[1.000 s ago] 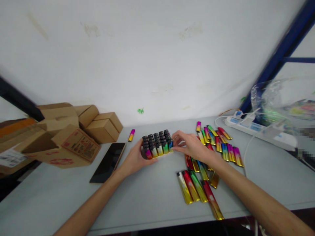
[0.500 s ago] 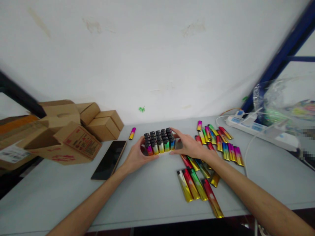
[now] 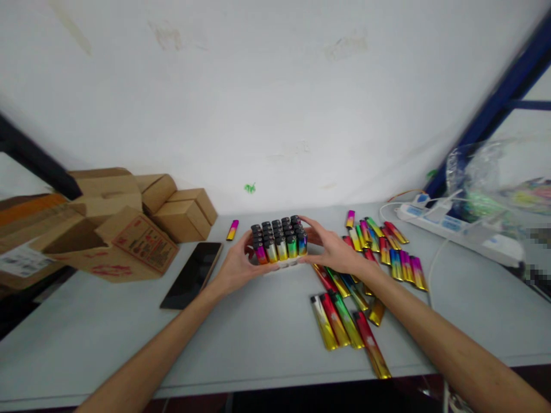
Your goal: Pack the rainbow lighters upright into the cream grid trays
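Between my two hands stands a block of lighters [image 3: 281, 248], upright in tight rows, black tops up and shiny coloured bodies facing me. Something whitish shows under its front edge; I cannot make out what it is. My left hand [image 3: 236, 263] grips the left end of the block, thumb along the lower front. My right hand [image 3: 330, 248] grips the right end, fingers behind and thumb at the lower front. Right of the block, partly under my right forearm, many loose lighters [image 3: 340, 318] lie scattered on the table. A single pink and yellow lighter [image 3: 232, 230] lies behind my left hand.
A dark phone [image 3: 192, 275] lies left of my left hand. Open cardboard boxes [image 3: 107, 241] and smaller closed ones [image 3: 185, 215] stand at the left. A white power strip [image 3: 460, 235] with cables and clear plastic bags [image 3: 482, 178] are at the right. The wall [image 3: 275, 115] rises behind the table.
The lighter block, held at both ends, appears slightly raised, with more of the whitish part showing beneath it. The loose lighters stay where they were.
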A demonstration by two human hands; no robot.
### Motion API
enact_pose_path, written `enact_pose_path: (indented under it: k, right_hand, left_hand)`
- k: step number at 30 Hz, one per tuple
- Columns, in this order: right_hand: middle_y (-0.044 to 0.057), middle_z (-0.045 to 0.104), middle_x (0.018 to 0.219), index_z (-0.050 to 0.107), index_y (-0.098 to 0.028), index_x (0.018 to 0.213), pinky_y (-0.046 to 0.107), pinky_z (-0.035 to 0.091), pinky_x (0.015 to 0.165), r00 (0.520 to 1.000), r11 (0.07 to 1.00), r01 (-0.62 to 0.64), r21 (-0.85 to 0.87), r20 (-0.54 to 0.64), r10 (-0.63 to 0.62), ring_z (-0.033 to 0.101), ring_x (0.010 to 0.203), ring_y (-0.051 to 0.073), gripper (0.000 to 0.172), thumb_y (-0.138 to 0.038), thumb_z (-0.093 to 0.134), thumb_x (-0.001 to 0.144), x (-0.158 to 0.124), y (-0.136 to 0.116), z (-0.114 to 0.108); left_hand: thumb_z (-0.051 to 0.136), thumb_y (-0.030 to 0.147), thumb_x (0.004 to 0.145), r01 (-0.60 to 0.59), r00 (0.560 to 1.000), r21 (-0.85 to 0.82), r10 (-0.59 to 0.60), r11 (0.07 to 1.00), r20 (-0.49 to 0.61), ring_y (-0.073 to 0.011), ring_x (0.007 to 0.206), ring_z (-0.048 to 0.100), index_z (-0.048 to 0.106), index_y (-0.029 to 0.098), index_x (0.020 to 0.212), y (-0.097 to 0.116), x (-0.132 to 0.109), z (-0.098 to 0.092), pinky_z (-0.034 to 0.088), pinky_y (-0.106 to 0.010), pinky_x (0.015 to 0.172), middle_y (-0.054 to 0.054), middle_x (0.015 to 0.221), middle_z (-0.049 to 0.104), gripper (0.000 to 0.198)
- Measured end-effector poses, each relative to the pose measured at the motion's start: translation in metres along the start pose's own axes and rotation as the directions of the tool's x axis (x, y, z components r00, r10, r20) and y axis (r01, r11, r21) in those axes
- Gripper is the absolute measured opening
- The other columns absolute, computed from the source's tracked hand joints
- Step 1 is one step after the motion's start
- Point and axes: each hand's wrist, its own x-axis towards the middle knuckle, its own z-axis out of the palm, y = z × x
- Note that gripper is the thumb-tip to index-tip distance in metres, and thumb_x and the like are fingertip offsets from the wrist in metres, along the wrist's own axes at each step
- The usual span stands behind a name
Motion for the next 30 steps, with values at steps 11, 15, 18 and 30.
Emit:
enact_pose_path:
  k: [11, 15, 18, 30]
  right_hand:
    - [0.020, 0.055, 0.159, 0.024, -0.028, 0.170, 0.057, 0.056, 0.112, 0.999, 1.000, -0.014, 0.022, 0.039, 0.013, 0.069, 0.132, 0.033, 0.100, -0.035, 0.083, 0.089, 0.029, 0.009, -0.005]
    - [0.020, 0.059, 0.155, 0.025, -0.028, 0.169, 0.057, 0.054, 0.114, 0.999, 0.995, -0.005, -0.100, 0.041, 0.010, 0.069, 0.130, 0.034, 0.107, -0.032, 0.088, 0.083, 0.047, 0.016, -0.009]
    - [0.020, 0.063, 0.150, 0.025, -0.026, 0.169, 0.057, 0.055, 0.113, 0.999, 0.982, -0.007, -0.190, 0.034, 0.013, 0.070, 0.128, 0.034, 0.110, -0.028, 0.090, 0.080, 0.061, 0.024, -0.014]
    - [0.020, 0.074, 0.130, 0.028, -0.016, 0.167, 0.047, 0.056, 0.102, 0.992, 0.884, -0.077, -0.461, 0.049, 0.112, 0.074, 0.114, 0.033, 0.115, -0.028, 0.094, 0.073, 0.098, 0.052, -0.012]
  left_hand:
    - [0.096, 0.047, 0.068, -0.007, 1.000, 0.024, 0.007, 1.000, -0.008, -0.0275, 0.111, 0.072, 0.061, 0.021, 0.132, -0.023, 0.026, -0.008, 0.064, -0.042, 0.095, -0.011, 0.132, 0.070, 0.077]
    - [0.097, 0.048, 0.065, -0.011, 1.000, 0.027, 0.011, 1.000, 0.003, -0.0293, 0.111, 0.073, 0.062, 0.021, 0.134, -0.034, 0.042, -0.015, 0.064, -0.044, 0.096, -0.012, 0.133, 0.071, 0.082]
    - [0.101, 0.046, 0.058, -0.007, 1.000, 0.018, 0.006, 1.000, 0.014, -0.0320, 0.112, 0.074, 0.063, 0.018, 0.132, -0.042, 0.057, -0.017, 0.062, -0.048, 0.100, -0.012, 0.128, 0.075, 0.088]
    - [0.102, 0.039, 0.048, 0.021, 0.995, 0.048, -0.026, 0.999, 0.101, -0.0364, 0.119, 0.071, 0.066, 0.013, 0.129, -0.052, 0.098, -0.022, 0.058, -0.053, 0.109, -0.014, 0.130, 0.076, 0.093]
